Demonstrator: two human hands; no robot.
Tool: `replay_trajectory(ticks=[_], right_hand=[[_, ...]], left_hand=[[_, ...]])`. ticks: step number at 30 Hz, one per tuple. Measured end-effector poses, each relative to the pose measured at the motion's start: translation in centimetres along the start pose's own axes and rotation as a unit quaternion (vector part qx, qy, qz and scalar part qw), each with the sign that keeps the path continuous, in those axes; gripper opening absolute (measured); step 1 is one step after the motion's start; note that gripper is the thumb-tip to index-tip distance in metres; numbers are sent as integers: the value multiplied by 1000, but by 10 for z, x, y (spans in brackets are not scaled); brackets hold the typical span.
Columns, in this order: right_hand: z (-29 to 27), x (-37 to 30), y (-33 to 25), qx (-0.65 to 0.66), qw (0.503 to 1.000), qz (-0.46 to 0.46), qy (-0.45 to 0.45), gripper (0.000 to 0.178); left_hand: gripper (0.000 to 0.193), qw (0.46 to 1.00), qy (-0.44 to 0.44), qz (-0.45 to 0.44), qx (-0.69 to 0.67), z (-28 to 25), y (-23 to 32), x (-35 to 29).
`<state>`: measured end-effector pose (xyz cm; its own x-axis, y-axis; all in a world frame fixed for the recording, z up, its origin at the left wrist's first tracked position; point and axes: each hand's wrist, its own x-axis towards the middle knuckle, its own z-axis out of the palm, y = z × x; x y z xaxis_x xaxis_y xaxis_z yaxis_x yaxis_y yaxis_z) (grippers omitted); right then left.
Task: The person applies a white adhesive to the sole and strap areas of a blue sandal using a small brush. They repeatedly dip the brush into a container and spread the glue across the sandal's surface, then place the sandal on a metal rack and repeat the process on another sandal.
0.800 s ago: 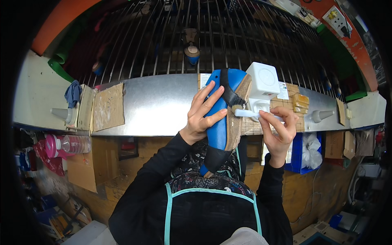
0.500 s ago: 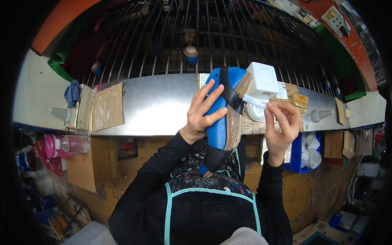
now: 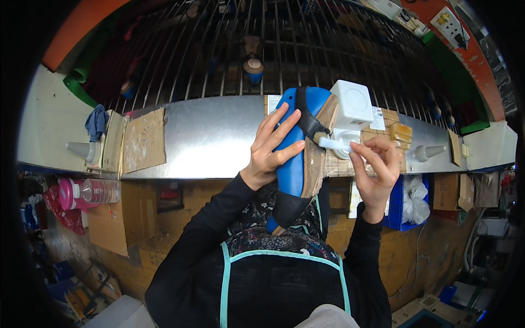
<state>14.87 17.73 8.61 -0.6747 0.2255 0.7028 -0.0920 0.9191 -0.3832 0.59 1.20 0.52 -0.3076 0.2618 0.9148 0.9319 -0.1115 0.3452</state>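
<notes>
Lengthwise, our blue shoe (image 3: 291, 164) runs forward, rough tan sole (image 3: 315, 169) rightward; left hand (image 3: 266, 157) clasps it, right hand (image 3: 377, 170) pinches a white stick (image 3: 334, 144).

Glare: metal benchtop (image 3: 213, 136) | beyond it: dim | rim: fisheye bending, black corners

Left hand (image 3: 265, 158) holding blue shoe (image 3: 290, 177), right hand (image 3: 378, 172) pinching white tool (image 3: 334, 144), white container (image 3: 350, 105) nearby

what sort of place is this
Most likely a shoe-making or repair workshop. The left hand holds a blue and black shoe, the right hand a slim white tool at its brown edge; what looks like another blue shoe lies beyond the metal bench.
</notes>
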Motion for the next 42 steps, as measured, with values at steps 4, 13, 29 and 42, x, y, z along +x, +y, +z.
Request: replay_trajectory(ticks=[4, 13, 29, 42], right_hand=[[-11, -3, 5, 134, 983, 70, -108, 22], [7, -29, 2, 229, 962, 134, -69, 16], [12, -29, -29, 33, 991, 129, -22, 20], [24, -25, -37, -171, 981, 17, 86, 24]], left_hand=[[47, 1000, 4, -8, -11, 2, -1, -1], [51, 999, 45, -11, 11, 4, -12, -2], [48, 999, 18, 5, 50, 0, -12, -6], [44, 997, -3, 22, 68, -4, -13, -4]])
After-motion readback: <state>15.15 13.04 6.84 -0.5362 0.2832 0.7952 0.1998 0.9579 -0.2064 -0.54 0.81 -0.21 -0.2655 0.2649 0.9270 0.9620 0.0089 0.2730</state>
